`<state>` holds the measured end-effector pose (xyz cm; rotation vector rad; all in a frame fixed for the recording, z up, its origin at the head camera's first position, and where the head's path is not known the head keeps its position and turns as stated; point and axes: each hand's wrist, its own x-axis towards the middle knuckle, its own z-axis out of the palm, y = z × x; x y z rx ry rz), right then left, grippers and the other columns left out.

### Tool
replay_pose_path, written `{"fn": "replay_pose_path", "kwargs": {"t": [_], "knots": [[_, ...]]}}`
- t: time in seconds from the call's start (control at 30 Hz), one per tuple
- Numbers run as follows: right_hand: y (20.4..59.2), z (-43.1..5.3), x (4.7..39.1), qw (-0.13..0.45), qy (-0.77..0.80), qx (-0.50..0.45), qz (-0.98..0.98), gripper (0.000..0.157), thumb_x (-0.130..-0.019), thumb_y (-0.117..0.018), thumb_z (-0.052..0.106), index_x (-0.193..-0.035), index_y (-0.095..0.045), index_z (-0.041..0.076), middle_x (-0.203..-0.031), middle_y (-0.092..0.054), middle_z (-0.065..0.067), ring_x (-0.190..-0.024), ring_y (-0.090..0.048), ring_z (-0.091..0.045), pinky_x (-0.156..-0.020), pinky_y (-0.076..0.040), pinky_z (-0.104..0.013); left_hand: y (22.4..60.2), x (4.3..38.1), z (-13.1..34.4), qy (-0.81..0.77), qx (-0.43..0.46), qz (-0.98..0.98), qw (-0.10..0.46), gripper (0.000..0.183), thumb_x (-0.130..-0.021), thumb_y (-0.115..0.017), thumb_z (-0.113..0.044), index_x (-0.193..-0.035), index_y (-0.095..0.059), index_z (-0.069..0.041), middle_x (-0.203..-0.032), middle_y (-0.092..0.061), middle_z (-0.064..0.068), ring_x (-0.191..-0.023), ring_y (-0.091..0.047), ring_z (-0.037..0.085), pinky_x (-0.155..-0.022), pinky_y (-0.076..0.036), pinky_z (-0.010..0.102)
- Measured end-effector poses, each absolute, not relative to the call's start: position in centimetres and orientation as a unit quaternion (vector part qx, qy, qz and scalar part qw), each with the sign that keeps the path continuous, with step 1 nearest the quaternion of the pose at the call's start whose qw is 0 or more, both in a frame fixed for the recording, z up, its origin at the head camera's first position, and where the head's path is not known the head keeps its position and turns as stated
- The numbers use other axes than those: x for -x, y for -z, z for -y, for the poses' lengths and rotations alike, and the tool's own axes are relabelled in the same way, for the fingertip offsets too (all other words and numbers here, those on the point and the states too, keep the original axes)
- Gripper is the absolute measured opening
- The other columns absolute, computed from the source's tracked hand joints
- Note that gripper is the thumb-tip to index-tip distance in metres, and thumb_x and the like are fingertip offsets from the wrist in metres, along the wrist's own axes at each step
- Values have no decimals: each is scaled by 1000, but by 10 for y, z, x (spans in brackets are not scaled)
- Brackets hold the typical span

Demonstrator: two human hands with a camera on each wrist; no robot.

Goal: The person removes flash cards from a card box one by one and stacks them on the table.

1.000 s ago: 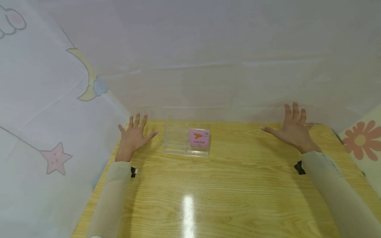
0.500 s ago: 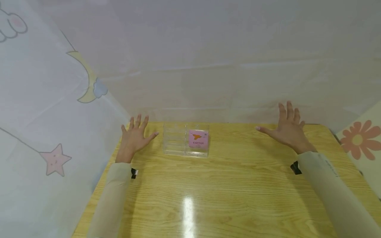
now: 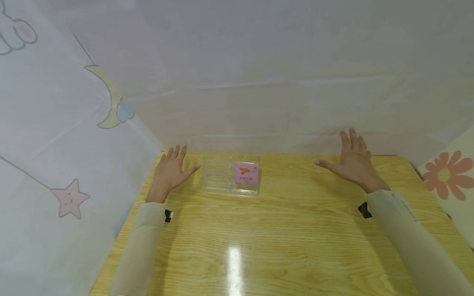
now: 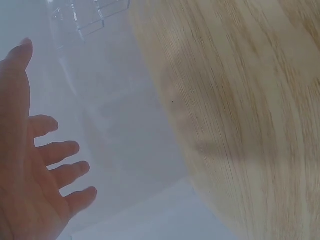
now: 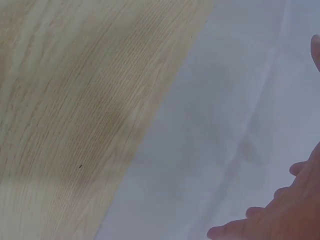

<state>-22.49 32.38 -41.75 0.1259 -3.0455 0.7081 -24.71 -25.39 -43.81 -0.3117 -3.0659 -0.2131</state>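
Note:
A clear plastic rack with two columns stands near the back of the wooden table, left of centre. In its right column sits a pink card with an orange picture and the word "carrot". My left hand hovers just left of the rack, fingers spread and holding nothing. Further off to the right, my right hand is raised over the back of the table, its thumb pointing toward the rack and nothing in its grasp. A corner of the rack also shows at the top of the left wrist view.
The wooden table ends at a pale cloth backdrop behind both hands. On the left, the cloth wall bears a moon and a star; a flower print is on the right.
My right hand has drifted left, toward the rack. The left hand has shifted slightly right and its fingers have come closer together. The rack and card stay in place.

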Motion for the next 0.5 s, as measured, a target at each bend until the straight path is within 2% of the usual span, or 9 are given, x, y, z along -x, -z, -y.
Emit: {"fn": "replay_pose_path", "kwargs": {"t": [0.07,0.13,0.27,0.4,0.5], "knots": [[417,-321,225,6,-226,-45,973,129,-89,-65,76,-169,15,13,-173,32,-12,-156,20,-60,-110,0,-93,438,247,253,74,104,991,27,101,-98,-41,-80,-170,-17,-13,-174,-24,23,-160,-24,48,-128,-27,69],[417,-319,225,4,-223,-50,974,129,-90,-65,75,-168,15,11,-172,32,-14,-156,19,-61,-115,1,-90,437,246,251,76,109,991,28,99,-99,-43,-78,-170,-18,-13,-173,-25,24,-159,-27,48,-122,-37,69],[415,-313,226,1,-220,-59,974,130,-90,-66,75,-168,15,9,-172,31,-17,-156,17,-61,-122,3,-83,434,245,246,87,116,989,32,98,-99,-44,-77,-169,-21,-13,-172,-28,23,-157,-33,46,-100,-56,68],[411,-307,226,-4,-220,-62,974,130,-89,-66,75,-168,15,11,-173,30,-16,-158,17,-59,-119,-6,-86,433,246,240,96,129,986,37,97,-100,-44,-77,-169,-23,-12,-171,-30,23,-153,-39,46,-93,-60,66],[411,-303,226,-10,-218,-64,974,130,-89,-65,76,-168,15,12,-173,30,-14,-158,18,-57,-115,-13,-88,432,246,237,100,139,984,43,96,-100,-47,-74,-168,-26,-10,-170,-32,23,-152,-41,47,-98,-58,66]]}}
